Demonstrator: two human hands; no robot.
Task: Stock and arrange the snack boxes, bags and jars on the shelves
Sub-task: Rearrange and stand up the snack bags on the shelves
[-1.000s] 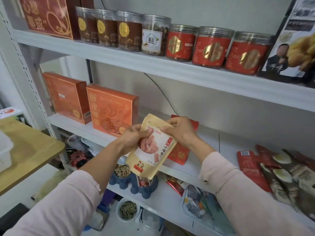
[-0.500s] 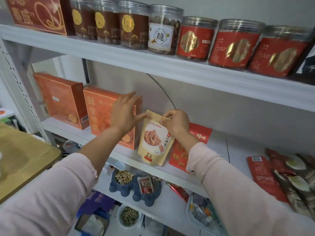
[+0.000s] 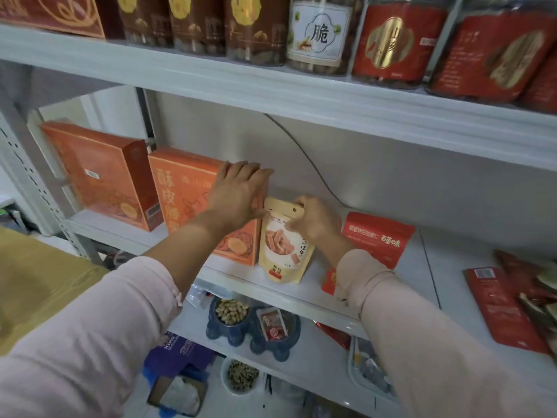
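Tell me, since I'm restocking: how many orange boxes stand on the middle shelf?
2. One orange box stands at the shelf's left end; the second orange box stands to its right, under the left hand, beside the beige pouch. The arms may hide more.

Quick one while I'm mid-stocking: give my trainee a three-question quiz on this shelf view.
1. True or false: the right hand grips the yellow pouch at its top.
2. What does the left hand rest on?
3. The red bag sits on which side of the pouch? A) left B) right

Key: 1. true. 2. The nearer orange box. 3. B.
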